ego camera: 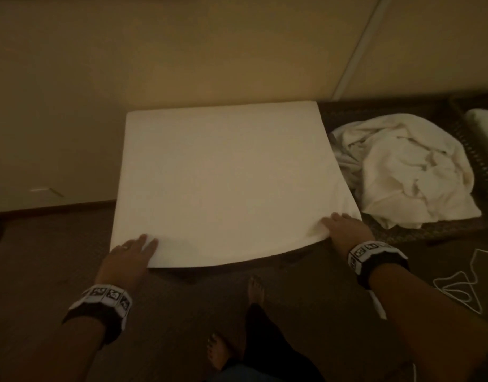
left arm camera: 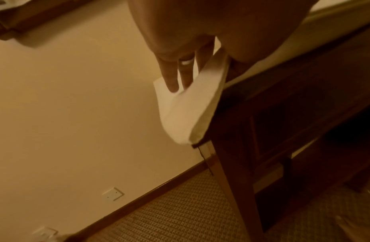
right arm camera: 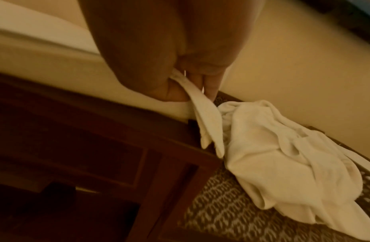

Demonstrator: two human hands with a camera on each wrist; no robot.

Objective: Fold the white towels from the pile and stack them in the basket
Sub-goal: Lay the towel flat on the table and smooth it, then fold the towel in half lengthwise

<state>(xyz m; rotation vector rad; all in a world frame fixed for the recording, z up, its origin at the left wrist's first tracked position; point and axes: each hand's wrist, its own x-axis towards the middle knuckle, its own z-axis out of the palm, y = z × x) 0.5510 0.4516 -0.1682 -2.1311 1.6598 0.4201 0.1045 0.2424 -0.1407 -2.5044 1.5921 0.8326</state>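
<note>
The left hand (ego camera: 128,250) and right hand (ego camera: 343,226) are each pinching a near towel (ego camera: 223,175) corner; the pile (ego camera: 408,166) is lying just beyond the right grip.

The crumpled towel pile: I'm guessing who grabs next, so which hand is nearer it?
Right. The right hand pinches the flat towel's near corner just beside the crumpled towel pile; the left hand holds the opposite corner, the towel's whole width away.

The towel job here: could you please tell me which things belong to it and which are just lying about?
Job: spread towel, held at its near corners by left hand and right hand; towel pile; basket.
Lying about: white cord on the carpet; wall socket.
</note>
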